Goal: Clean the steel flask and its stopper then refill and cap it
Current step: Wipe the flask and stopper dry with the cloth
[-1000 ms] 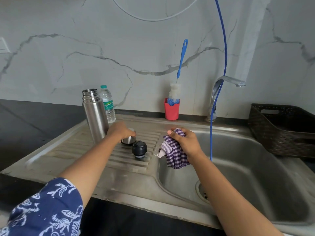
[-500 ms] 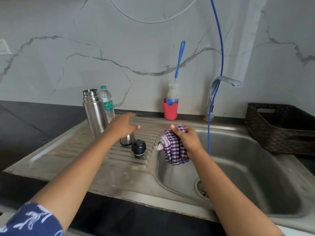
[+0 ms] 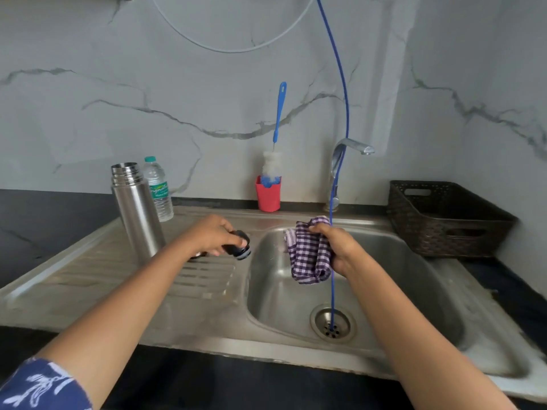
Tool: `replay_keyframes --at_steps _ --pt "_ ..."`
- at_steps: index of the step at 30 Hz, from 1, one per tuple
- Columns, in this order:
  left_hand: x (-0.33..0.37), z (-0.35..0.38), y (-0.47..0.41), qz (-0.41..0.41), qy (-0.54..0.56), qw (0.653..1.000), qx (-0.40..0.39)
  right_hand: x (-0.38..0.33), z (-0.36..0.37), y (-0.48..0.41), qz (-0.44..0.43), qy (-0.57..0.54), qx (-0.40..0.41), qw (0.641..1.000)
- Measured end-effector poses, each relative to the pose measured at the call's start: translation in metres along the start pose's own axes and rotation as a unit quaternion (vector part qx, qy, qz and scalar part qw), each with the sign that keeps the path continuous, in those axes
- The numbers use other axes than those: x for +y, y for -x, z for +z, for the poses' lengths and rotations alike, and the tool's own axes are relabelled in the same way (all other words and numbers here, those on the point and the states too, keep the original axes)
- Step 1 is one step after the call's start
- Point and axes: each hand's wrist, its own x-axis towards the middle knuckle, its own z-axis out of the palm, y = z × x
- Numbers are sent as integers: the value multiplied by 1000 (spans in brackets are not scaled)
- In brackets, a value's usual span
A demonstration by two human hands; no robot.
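The steel flask (image 3: 134, 211) stands open-mouthed on the sink's drainboard (image 3: 88, 279) at the left. My left hand (image 3: 211, 235) grips the black stopper (image 3: 239, 250), lifted and tilted just left of the basin. A steel cap, mostly hidden behind my left wrist, shows as a sliver (image 3: 197, 255) on the drainboard. My right hand (image 3: 334, 247) holds a bunched purple checked cloth (image 3: 309, 255) over the basin.
A small water bottle (image 3: 158, 187) stands behind the flask. A red cup (image 3: 268, 195) with a blue bottle brush (image 3: 278, 119) sits by the wall. The tap (image 3: 346, 155), a blue hose (image 3: 333, 285) down to the drain (image 3: 333, 322), and a dark basket (image 3: 444, 220) lie to the right.
My left hand left the steel cap, took hold of the black stopper and lifted it off the drainboard toward the basin. My right hand kept the cloth over the basin.
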Motion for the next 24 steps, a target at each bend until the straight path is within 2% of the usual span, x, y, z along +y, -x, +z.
replay_keyframes --at_steps 2,5,7,10,14,16,18,21,24 --pt "15 15 3 -2 145 989 -28 -10 -17 3 -2 -15 26 1000" --pt "34 54 6 -26 303 946 -112 -24 -44 8 -41 -12 70 997" --pt "43 81 8 -50 383 909 -154 -29 -55 14 -81 1 97 992" --pt "59 114 9 -65 461 866 -180 -26 -65 20 -158 58 79 983" --pt "76 139 7 -64 526 826 -191 -5 -67 22 -210 235 -20 949" --pt "76 146 7 -72 535 819 -192 6 -74 16 -206 284 -64 934" --pt "74 151 9 -79 528 820 -206 13 -85 13 -237 344 -90 904" --pt "73 154 10 -79 526 820 -210 18 -89 11 -296 388 -82 869" --pt "71 155 8 -68 544 813 -195 23 -81 9 -353 383 -23 853"
